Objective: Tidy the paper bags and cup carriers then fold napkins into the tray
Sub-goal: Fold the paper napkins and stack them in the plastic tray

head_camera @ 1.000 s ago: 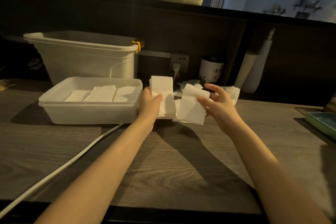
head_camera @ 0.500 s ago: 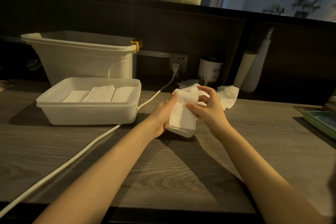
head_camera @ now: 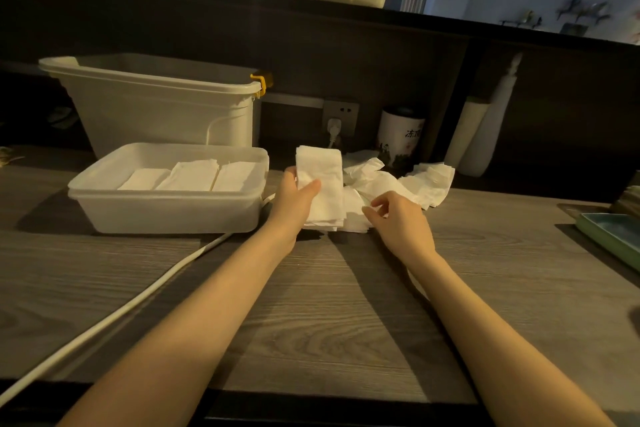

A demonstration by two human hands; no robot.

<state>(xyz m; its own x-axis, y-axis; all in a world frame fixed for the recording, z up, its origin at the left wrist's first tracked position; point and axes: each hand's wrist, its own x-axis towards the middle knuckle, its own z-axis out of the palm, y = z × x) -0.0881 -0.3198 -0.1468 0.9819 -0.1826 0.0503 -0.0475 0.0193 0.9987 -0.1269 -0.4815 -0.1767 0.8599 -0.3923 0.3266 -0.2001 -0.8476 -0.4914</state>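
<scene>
Landmark: white tray (head_camera: 166,208), standing left of centre on the wooden counter (head_camera: 329,305).
Behind tray: large white bin (head_camera: 156,107) with a yellow clip at its rim; contents cannot be seen.
In front of tray: white cable (head_camera: 114,319), running from under the tray's right end to the lower left edge.
Tray contents: three folded napkins (head_camera: 188,177) laid side by side, flat, probably so that further ones can be stacked on top.
Left hand (head_camera: 294,201): just right of the tray, thumb across the front of a folded napkin stack (head_camera: 320,180), gripping it upright; held near the tray, likely ready for transfer.
Loose napkins (head_camera: 405,184): right of the stack, a crumpled heap on the counter, apparently the unfolded supply.
Right hand (head_camera: 398,222): farther right of the tray, fingers curled, tips at the near edge of the heap; a pinch on a sheet is likely but cannot be confirmed.
Hard to make out: number of sheets in the stack; the printing on the canister (head_camera: 400,139) behind the heap.
Cut off: green dish (head_camera: 613,236), far right of the tray, partly out of frame.
Not in view: paper bags and cup carriers.
</scene>
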